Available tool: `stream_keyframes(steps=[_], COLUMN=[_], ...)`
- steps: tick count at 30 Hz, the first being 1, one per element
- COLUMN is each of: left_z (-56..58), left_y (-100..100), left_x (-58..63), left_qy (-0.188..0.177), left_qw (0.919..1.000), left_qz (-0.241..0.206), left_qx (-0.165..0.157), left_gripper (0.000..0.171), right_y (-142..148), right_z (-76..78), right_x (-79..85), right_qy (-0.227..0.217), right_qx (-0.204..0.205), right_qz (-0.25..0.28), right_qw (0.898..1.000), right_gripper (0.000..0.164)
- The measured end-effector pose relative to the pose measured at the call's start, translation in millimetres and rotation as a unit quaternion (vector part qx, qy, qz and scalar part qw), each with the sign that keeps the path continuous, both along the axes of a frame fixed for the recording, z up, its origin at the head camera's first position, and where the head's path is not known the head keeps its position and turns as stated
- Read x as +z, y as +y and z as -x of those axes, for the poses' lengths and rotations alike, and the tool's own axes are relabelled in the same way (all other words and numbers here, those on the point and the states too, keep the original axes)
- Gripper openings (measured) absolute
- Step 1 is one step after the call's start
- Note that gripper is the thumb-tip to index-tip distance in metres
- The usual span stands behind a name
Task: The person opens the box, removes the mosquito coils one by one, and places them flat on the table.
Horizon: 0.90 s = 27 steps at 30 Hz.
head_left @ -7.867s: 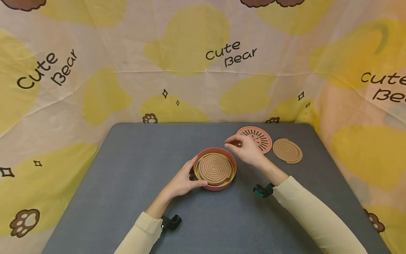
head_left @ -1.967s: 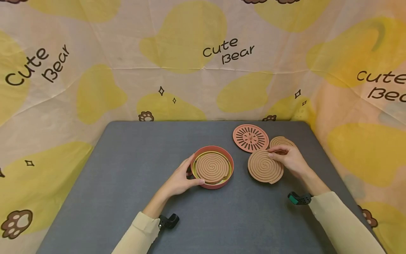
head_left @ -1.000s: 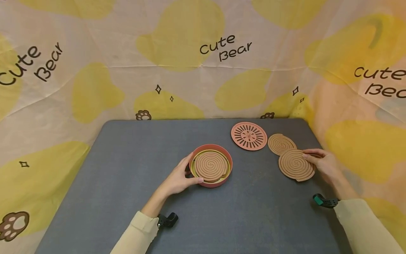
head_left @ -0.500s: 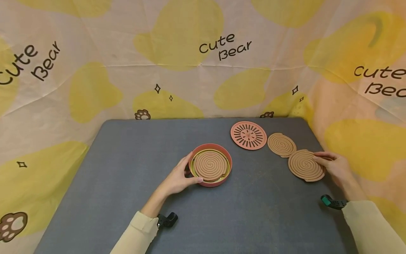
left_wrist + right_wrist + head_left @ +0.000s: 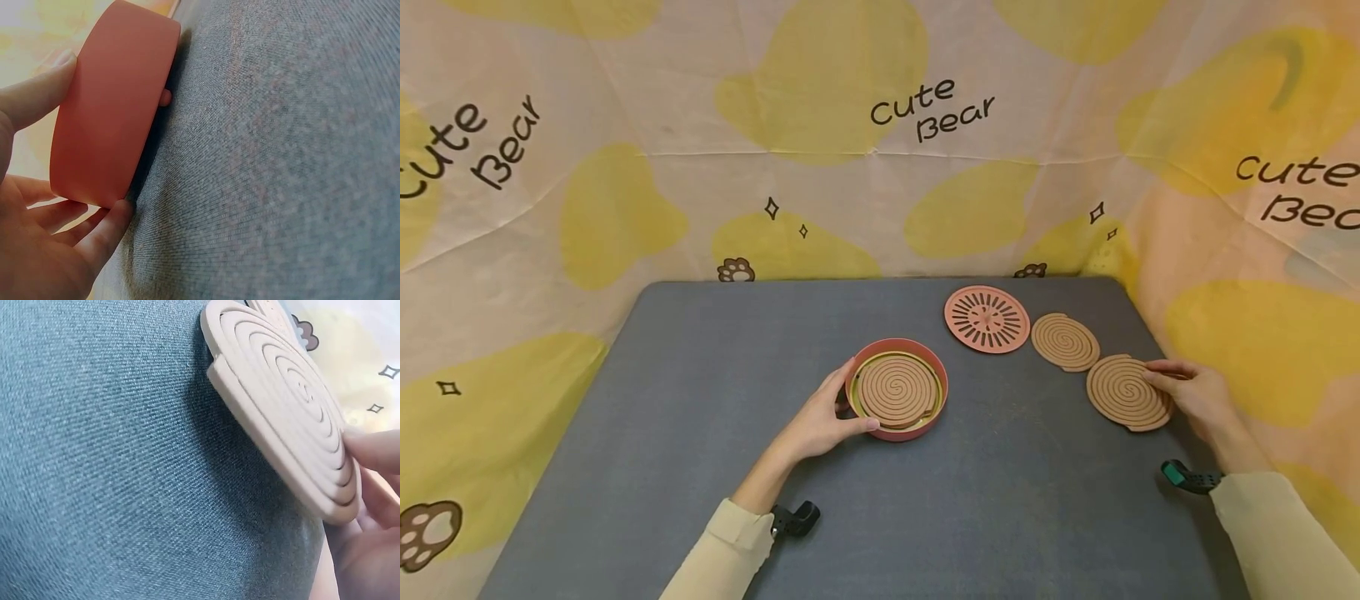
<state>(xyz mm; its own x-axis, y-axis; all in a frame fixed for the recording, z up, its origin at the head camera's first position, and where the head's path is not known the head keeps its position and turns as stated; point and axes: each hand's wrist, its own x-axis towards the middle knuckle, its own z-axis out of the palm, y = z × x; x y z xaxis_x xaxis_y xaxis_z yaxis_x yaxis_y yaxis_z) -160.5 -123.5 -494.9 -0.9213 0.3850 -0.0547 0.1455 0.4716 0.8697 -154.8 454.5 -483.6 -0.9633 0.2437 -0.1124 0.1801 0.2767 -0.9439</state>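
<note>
In the head view my left hand [image 5: 820, 423] grips the side of a round red box [image 5: 902, 435], thumb at the near rim. Its smooth outer wall [image 5: 115, 106] and a small foot beneath show in the left wrist view. Inside the box's yellowish inner ring lies a brown mosquito coil [image 5: 895, 387]. My right hand [image 5: 1202, 408] pinches the right edge of another mosquito coil [image 5: 1126, 392] near the table's right side. In the right wrist view this coil [image 5: 281, 394] is low over the cloth, casting a shadow; whether it touches is unclear.
A pink slotted lid [image 5: 987, 319] lies flat behind the box, to its right. Beside it is a further mosquito coil [image 5: 1065, 342], close to the held one. The grey-blue table [image 5: 970, 517] ends at patterned cloth walls [image 5: 820, 100] behind and at the sides.
Empty above the lid at first, my right hand later holds a mosquito coil and carries it rightward, past the one lying there, then nearly stops. My left hand stays on the box.
</note>
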Motion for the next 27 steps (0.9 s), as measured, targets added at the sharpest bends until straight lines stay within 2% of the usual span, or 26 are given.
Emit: stream_keyframes(steps=[5, 10, 16, 27], left_z=[0.2, 0.6, 0.4, -0.2], left_y=[1, 1, 1, 2], left_x=[-1.2, -0.9, 0.4, 1.5], left_qy=[-0.006, -0.011, -0.008, -0.003], left_qw=[1.0000, 0.9999, 0.9999, 1.0000], left_qz=[0.004, 0.007, 0.005, 0.003], left_qx=[0.007, 0.010, 0.007, 0.005], left_gripper=[0.109, 0.110, 0.109, 0.107], right_y=[0, -2, -3, -20], right_z=[0.2, 0.3, -0.3, 2.5], right_x=[-1.0, 0.1, 2.3, 15.1], right_qy=[-0.008, -0.015, -0.007, 0.017], right_qx=[-0.001, 0.005, 0.008, 0.018], right_qz=[-0.082, -0.135, -0.154, -0.175], right_qw=[0.997, 0.991, 0.988, 0.984], right_gripper=[0.006, 0.031, 0.043, 0.046])
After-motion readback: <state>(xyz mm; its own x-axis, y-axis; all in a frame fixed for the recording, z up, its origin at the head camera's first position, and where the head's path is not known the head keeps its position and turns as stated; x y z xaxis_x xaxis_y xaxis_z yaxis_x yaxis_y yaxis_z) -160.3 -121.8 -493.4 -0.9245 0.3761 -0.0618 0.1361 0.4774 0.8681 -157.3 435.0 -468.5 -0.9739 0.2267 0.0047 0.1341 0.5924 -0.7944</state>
